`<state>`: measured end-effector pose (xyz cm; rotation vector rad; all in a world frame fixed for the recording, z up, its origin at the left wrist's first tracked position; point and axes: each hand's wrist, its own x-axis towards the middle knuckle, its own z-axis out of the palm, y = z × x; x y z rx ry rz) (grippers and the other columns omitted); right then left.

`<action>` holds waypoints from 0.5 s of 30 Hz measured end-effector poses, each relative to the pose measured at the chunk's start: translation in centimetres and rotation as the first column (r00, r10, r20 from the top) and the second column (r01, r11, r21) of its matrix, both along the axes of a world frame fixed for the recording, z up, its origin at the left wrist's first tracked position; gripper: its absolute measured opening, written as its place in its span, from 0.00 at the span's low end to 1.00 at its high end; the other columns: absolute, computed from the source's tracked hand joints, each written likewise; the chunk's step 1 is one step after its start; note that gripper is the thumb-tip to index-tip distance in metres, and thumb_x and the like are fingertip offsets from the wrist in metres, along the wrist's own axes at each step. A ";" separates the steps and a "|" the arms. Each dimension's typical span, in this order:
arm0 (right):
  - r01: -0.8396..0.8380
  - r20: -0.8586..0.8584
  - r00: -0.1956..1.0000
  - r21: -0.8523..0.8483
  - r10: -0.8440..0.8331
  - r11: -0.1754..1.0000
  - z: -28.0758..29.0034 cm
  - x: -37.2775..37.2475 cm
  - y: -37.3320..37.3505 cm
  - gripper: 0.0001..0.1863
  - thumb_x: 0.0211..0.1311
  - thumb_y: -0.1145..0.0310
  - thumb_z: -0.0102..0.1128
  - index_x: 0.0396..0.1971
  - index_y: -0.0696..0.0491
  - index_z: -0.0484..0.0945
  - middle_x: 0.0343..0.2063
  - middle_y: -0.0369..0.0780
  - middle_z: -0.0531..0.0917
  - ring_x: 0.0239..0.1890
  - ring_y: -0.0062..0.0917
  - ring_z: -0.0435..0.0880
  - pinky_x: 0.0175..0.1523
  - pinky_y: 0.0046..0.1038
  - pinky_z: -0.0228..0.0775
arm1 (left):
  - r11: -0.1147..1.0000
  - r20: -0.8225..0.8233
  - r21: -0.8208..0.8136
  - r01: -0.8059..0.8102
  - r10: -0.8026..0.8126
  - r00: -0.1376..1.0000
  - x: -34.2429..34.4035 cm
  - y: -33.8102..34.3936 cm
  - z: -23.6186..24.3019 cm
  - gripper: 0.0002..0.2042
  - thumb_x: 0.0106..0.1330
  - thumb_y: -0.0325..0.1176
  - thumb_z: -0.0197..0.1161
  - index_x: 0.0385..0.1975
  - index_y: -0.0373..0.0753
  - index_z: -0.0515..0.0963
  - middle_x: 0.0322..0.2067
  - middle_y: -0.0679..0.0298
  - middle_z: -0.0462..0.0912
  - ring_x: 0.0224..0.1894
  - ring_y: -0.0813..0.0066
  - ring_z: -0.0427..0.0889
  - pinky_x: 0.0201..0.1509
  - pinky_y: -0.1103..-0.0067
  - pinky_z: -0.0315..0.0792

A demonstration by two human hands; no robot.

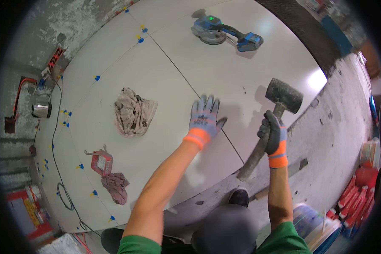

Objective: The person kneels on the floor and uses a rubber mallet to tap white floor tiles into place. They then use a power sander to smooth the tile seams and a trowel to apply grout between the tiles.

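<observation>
My left hand (pixel 205 116), in a grey and orange work glove, lies flat on the pale floor tiles (pixel 169 89), fingers stretched out over the dark joint between two of them. In a matching glove, my right hand (pixel 273 135) is wrapped round the handle of a rubber mallet (pixel 285 95). The mallet's black head is raised above the tile near its right edge, and the handle's end slants down toward me. A blue cordless tool (pixel 226 34) with a round suction pad rests on the far tile.
A crumpled, stained cloth (pixel 133 112) lies left of my hand. Nearer are a red-framed tool (pixel 101 163) and a smaller rag (pixel 115 187). Blue and yellow levelling clips (pixel 97 78) stand along the left joints. A black cable (pixel 60 186) runs along the left. Rough concrete (pixel 326 139) borders the tiles on the right.
</observation>
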<state>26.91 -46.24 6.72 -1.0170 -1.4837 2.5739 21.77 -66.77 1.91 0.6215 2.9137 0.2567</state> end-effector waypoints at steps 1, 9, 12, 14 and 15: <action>-0.045 0.007 0.999 0.096 0.044 0.994 0.8 -1.3 0.9 0.08 0.63 0.64 0.52 0.34 0.53 0.71 0.15 0.31 0.66 0.13 0.14 0.64 0.17 0.20 0.57 | 0.994 -0.060 0.026 -0.102 0.103 0.993 -2.5 1.0 -1.6 0.32 0.63 0.53 0.46 0.62 0.36 0.57 0.64 0.54 0.53 0.66 0.55 0.50 0.68 0.62 0.44; 0.019 -0.429 0.894 0.325 0.130 0.945 1.5 -10.9 0.7 0.16 0.66 0.62 0.47 0.43 0.61 0.66 0.19 0.37 0.73 0.18 0.22 0.74 0.23 0.24 0.70 | 0.917 -0.153 -0.002 -0.399 0.394 0.906 -6.8 0.2 -8.1 0.31 0.64 0.46 0.44 0.63 0.34 0.53 0.64 0.53 0.53 0.67 0.55 0.50 0.70 0.62 0.40; -0.161 -0.133 0.945 0.610 0.300 0.776 -4.3 -12.8 -4.2 0.15 0.65 0.61 0.48 0.44 0.56 0.69 0.18 0.35 0.72 0.13 0.19 0.71 0.17 0.23 0.66 | 0.911 -0.098 0.090 -0.402 0.410 0.907 -7.1 0.0 -7.6 0.31 0.62 0.43 0.49 0.62 0.32 0.55 0.63 0.50 0.55 0.66 0.52 0.51 0.69 0.62 0.43; -0.415 0.107 0.900 0.509 0.422 0.755 -6.2 -13.8 -5.5 0.13 0.64 0.62 0.51 0.42 0.55 0.69 0.16 0.35 0.71 0.12 0.18 0.69 0.15 0.23 0.64 | 0.905 -0.053 0.132 -0.405 0.414 0.909 -7.4 0.0 -7.1 0.30 0.59 0.40 0.53 0.60 0.31 0.58 0.62 0.48 0.57 0.64 0.50 0.55 0.68 0.61 0.46; -0.550 0.299 0.835 0.417 0.462 0.723 -6.6 -14.3 -5.7 0.13 0.63 0.62 0.52 0.40 0.55 0.69 0.15 0.34 0.70 0.12 0.18 0.69 0.14 0.22 0.63 | 0.900 -0.082 0.163 -0.404 0.420 0.904 -7.5 -0.1 -6.8 0.30 0.59 0.40 0.53 0.60 0.31 0.58 0.62 0.48 0.57 0.64 0.50 0.54 0.67 0.60 0.46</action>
